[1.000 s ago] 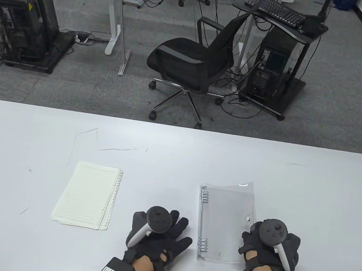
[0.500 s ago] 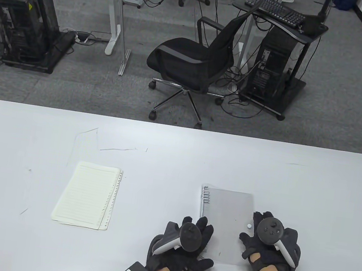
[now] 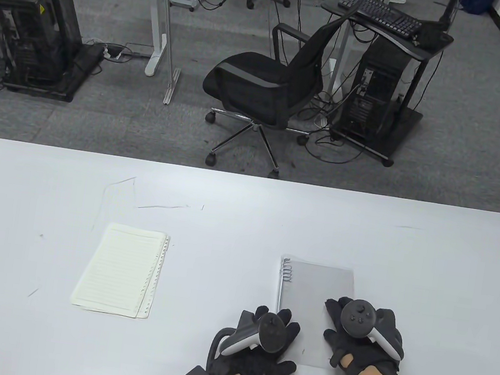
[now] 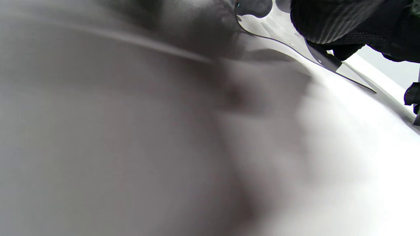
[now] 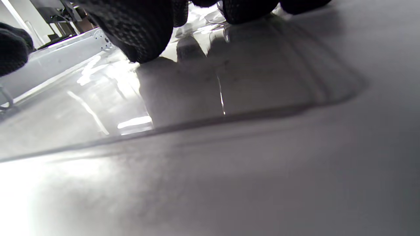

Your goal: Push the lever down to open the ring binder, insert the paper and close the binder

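Observation:
A clear-covered ring binder lies flat at the table's near right, with its metal rings showing at the far left corner. My left hand rests with spread fingers on the binder's near left edge and hides the nearer rings. My right hand lies flat on the cover's right side; in the right wrist view its fingertips press on the glossy clear cover. The left wrist view is mostly blur, with a curved cover edge under a gloved finger. Lined punched paper lies in a stack well to the left, apart from both hands.
The white table has faint scratch marks near its far side. Beyond its far edge stand an office chair, two computer towers on the carpet and a keyboard stand.
My left hand has moved right from bare table onto the binder's near left edge. The cover now lies flat without glare. My right hand has shifted left onto the cover.

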Tool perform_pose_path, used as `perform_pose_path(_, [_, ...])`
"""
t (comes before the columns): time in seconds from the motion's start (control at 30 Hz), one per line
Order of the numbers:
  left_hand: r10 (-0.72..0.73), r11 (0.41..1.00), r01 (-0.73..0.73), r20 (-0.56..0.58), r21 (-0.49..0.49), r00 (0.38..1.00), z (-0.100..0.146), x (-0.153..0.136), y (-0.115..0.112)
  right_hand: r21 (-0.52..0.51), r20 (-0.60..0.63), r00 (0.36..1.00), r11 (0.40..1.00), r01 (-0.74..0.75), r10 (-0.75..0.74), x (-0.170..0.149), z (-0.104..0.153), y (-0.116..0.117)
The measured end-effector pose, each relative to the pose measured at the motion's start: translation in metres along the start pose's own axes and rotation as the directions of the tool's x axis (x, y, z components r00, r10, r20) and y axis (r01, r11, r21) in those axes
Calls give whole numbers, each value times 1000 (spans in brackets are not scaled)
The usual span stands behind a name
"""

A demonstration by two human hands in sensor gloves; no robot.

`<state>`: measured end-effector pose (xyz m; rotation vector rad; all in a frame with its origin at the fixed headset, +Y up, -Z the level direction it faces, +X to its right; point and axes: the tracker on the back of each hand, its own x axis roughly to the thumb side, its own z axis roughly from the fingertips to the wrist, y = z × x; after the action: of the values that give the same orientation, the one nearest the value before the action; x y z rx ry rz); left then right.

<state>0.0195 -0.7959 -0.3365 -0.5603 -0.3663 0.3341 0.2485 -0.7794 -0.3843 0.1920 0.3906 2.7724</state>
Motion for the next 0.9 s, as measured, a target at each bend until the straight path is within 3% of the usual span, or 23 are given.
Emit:
perform_pose_path(0.17, [-16,1000,16,-17,9,1000,0,2,1,-7,3,999,999,42,-42,-6,0,-2])
perform_pose_path(0.3, [-37,999,37,-23,30,999,0,3,0,-88,-9,994,990,109,-110,-16,9,-21])
perform_pose_path(0.37, [-40,998,41,-24,36,999,1,3,0,-145,-49,996,987,69,-77,-24,14,-32])
perform_pose_path(0.47, [-42,998,43,-27,37,999,0,3,0,-96,-148,988,995,23,-37,-42,22,-37])
perform_pose_path(0.63, [-64,996,66,-45,61,997,1,4,0,34,-245,960,988,148,-135,-61,23,-28])
perform_pose_path(0.9, [-62,987,71,-68,147,996,3,4,5,51,-264,955,987,150,-132,-58,23,-26])
